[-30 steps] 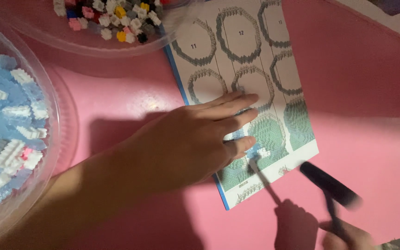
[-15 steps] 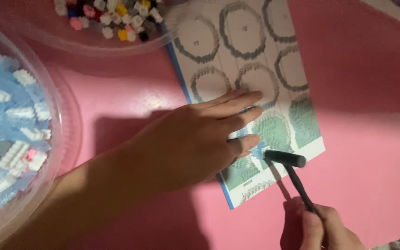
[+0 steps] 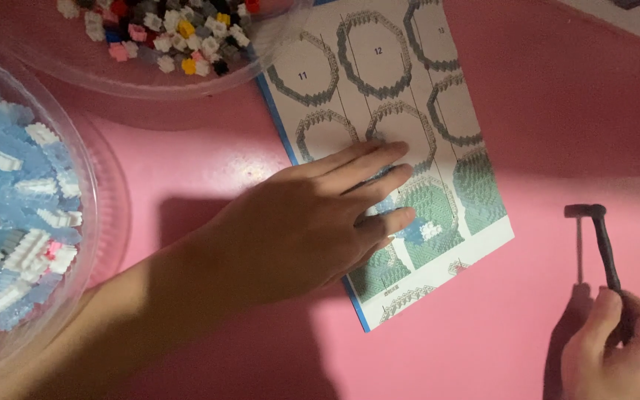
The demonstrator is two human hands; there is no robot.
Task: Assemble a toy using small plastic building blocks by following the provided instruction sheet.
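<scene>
- Left hand [image 3: 312, 226], open and flat, pins the sheet [image 3: 401, 141] at centre frame.
- Right hand [image 3: 616, 352], lower right, grips a small hammer [image 3: 598, 241], raised off the table.
- Step: likely tapping; next strike needs aim beside the fingertips.

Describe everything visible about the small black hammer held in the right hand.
The small black hammer is a slim, dark tool, seemingly plastic or rubber, with a thin shaft and a short crosswise head at the top. It stands nearly upright in the head view, head away from the person and pointing left, raised just above the pink table, where it casts a thin shadow. The right hand grips the lower end of the shaft between thumb and fingers. It is right of the instruction sheet, clear of its edge.
</scene>
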